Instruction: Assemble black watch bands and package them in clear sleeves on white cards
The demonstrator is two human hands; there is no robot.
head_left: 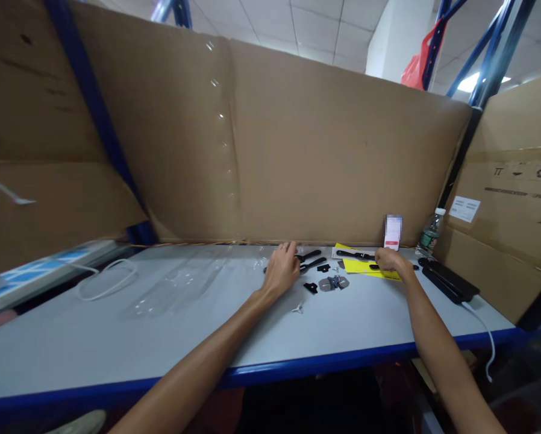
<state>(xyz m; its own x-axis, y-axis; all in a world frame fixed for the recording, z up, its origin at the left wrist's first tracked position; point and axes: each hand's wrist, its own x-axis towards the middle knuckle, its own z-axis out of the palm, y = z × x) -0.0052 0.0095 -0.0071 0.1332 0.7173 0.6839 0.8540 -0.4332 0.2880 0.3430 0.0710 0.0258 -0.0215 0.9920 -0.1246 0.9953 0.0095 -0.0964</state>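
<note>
Nearest on the table (71,337) lies a small silver piece (298,308); beyond sit grey rounded plates (334,283). Farther, the left hand (283,265), fingers loosely bent, is at black long-handled pieces (313,263); rightward, the right hand (390,260), fingers curled, covers part of a black strip (373,267) over a yellow sheet (354,266). I cannot tell whether either grips. A phone (392,234) stands behind.

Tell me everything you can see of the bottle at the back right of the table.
The bottle looks like clear plastic, with a white cap on top and a green label around its body. It stands cap up on the table, leaning slightly in this view, beyond the long black device. The right hand is apart from it. The label's print and the fill level cannot be made out.
</note>
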